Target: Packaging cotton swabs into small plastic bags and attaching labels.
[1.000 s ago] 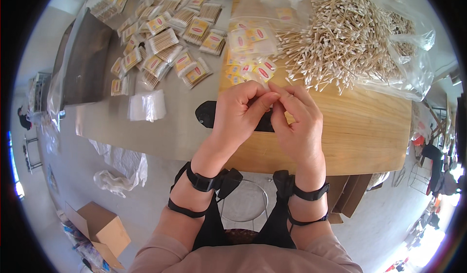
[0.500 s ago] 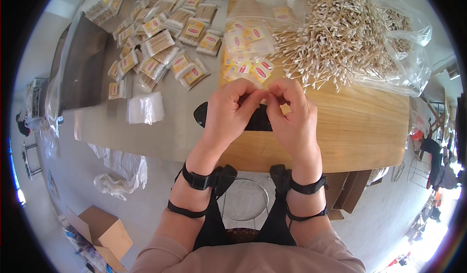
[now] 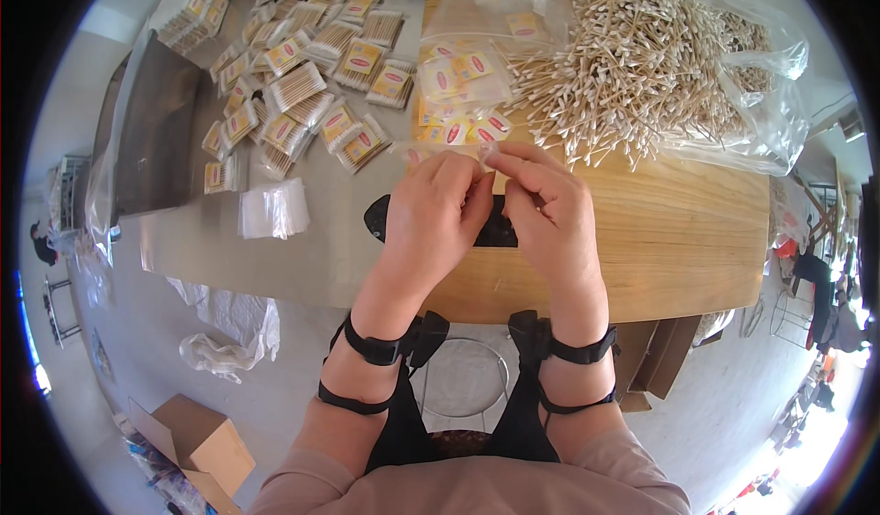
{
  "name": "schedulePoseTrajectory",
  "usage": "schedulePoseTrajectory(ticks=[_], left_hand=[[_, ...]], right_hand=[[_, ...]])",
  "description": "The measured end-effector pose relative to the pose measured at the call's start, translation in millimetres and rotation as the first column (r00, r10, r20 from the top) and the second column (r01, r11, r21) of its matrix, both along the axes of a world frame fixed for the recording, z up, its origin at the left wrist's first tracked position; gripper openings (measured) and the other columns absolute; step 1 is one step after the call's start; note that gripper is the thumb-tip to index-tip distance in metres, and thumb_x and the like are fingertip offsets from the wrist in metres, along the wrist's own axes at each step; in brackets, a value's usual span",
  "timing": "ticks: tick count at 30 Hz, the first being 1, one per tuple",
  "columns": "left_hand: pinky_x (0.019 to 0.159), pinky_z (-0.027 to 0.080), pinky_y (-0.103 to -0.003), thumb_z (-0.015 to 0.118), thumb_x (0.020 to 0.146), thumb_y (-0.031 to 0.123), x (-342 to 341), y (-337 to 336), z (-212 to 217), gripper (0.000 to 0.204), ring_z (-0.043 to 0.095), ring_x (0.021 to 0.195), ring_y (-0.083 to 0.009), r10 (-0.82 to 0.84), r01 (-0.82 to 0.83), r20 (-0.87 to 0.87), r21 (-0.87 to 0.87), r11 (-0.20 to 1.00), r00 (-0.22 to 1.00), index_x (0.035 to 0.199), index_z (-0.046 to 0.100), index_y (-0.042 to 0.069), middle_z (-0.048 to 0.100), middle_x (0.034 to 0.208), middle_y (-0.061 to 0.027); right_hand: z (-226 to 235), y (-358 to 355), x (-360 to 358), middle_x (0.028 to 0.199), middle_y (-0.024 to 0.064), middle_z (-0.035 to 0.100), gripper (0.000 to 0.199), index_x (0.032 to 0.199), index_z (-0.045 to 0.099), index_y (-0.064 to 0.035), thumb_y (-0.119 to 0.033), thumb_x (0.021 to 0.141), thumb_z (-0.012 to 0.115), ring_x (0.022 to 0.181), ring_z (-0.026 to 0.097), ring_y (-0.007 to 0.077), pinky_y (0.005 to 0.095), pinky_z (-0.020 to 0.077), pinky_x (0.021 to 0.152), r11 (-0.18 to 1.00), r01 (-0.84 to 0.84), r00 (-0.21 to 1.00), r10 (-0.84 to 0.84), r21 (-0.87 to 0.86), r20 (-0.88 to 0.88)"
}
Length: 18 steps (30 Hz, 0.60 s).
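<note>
Over the wooden part of the counter, your left hand and right hand have a closed grip, both pinching a small clear bag between the fingertips. An uneven tug could tear that thin film or slip it free. Just beyond lie yellow cards; your knuckles could scatter them. Farther right, bumping the heaped cotton swabs could set some rolling.
</note>
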<state>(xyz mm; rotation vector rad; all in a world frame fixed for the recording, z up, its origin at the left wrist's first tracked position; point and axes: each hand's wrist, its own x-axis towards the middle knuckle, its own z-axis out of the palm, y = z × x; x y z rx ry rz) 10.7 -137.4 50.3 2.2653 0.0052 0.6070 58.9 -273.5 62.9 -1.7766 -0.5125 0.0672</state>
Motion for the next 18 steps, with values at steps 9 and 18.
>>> schedulePoseTrajectory(ticks=[9,18], left_hand=[[0.059,0.050,-0.038,0.075,0.072,0.001,-7,-2,11,0.019,0.061,0.070,-0.0319,-0.195,0.195,-0.009,0.121,0.973,0.981,0.081,0.058,0.004,0.061,0.078,-0.0087],[0.062,0.044,-0.026,0.078,0.081,0.021,8,39,-5,0.026,0.056,0.072,-0.0137,0.185,-0.131,0.201,-0.254,0.958,0.962,0.097,0.064,0.005,0.063,0.085,-0.0006]], right_hand=[[2,-13,4,0.074,0.0019,0.061,0.051,0.124,0.064,-0.0013,0.010,0.077,0.046,0.063,0.055,0.0068,0.0227,0.0472,0.058,0.947,-0.184,0.659,0.318,0.265,-0.681],[-5,-19,9,0.065,0.0027,0.060,0.053,0.129,0.060,0.0004,0.006,0.079,0.046,0.055,0.054,0.0084,0.0222,0.0447,0.054,0.871,-0.263,0.533,0.489,0.414,-0.691]])
